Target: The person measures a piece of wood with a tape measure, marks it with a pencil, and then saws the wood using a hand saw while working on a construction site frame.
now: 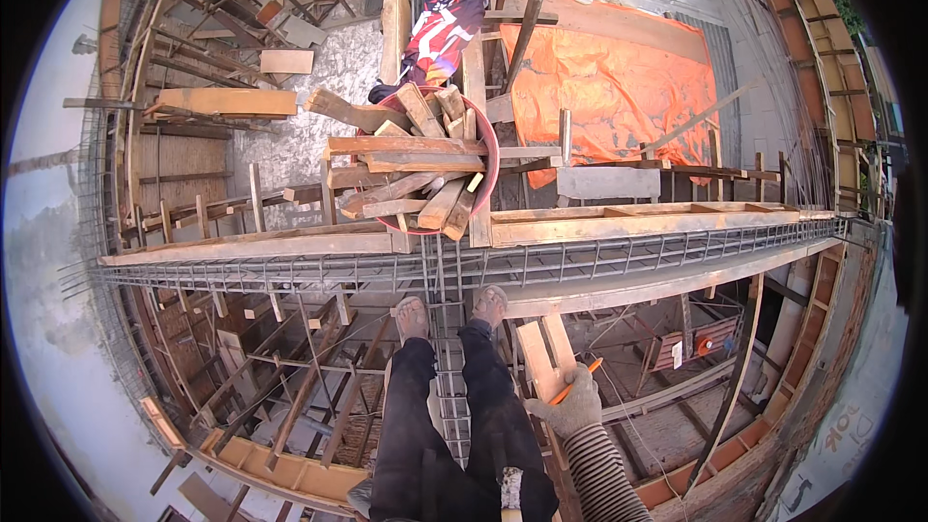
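Observation:
My right hand (pixel 570 404), in a grey glove below a striped sleeve, is closed around a slim orange pencil-like stick (pixel 594 365). The hand is at the near end of two short, pale boards (pixel 547 356) lying side by side; whether it grips them too is unclear. A grey patch (pixel 360 498) beside my left thigh may be my left hand in its glove, its fingers hidden. Just ahead of my bare feet, a round red tub (pixel 491 159) is heaped with wood offcuts (pixel 416 150).
My feet straddle a rebar cage (pixel 447 329) over deep openings, amid timber props. A crosswise rebar cage (pixel 619 259) runs between formwork boards (pixel 638 224). Beyond are dark, red and white cloth (pixel 445 29), an orange tarp (pixel 609 77) and a plank (pixel 227 101).

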`<act>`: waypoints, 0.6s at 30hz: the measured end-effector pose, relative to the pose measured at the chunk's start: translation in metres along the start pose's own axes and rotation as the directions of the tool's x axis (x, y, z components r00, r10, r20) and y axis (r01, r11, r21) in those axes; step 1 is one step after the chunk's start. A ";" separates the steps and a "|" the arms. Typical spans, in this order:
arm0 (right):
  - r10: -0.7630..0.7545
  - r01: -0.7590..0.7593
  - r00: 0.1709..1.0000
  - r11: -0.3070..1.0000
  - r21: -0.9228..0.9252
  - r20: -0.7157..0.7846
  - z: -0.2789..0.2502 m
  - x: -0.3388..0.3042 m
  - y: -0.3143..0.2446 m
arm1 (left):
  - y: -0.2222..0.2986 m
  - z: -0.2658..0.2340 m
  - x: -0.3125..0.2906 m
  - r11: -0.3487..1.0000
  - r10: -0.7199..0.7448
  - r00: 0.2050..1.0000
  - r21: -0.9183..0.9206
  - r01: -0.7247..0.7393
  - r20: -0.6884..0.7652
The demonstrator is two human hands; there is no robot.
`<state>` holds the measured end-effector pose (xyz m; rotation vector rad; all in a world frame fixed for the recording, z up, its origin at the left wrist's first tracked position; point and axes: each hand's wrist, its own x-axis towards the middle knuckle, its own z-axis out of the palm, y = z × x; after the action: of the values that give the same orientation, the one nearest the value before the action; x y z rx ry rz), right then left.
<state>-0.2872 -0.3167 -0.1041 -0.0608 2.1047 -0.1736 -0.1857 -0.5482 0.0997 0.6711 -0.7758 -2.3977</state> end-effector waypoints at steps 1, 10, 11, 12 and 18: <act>-0.054 0.054 0.998 0.998 0.020 -0.022 0.000 0.000 -0.007 | -0.003 0.001 -0.003 1.000 0.016 1.000 0.015 -0.016 0.006; -0.522 0.522 0.851 0.853 -0.017 -0.050 0.014 -0.018 -0.110 | -0.048 -0.071 -0.006 0.912 0.120 0.907 0.407 0.061 -0.404; -0.539 0.539 0.841 0.842 -0.018 -0.058 0.016 -0.020 -0.120 | -0.063 -0.091 -0.006 0.878 0.046 0.846 0.425 0.219 -0.532; -0.561 0.561 0.826 0.828 -0.018 -0.056 0.024 -0.024 -0.129 | -0.077 -0.111 -0.007 0.834 -0.021 0.756 0.406 0.373 -0.654; -0.563 0.575 0.818 0.801 -0.168 0.116 0.079 -0.034 -0.159 | -0.106 -0.213 -0.044 0.811 -0.426 0.614 0.021 0.585 -0.664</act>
<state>-0.2062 -0.4783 -0.0912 -0.8198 1.9792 -0.3186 -0.0616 -0.5282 -0.1069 1.9217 -0.6152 -2.2769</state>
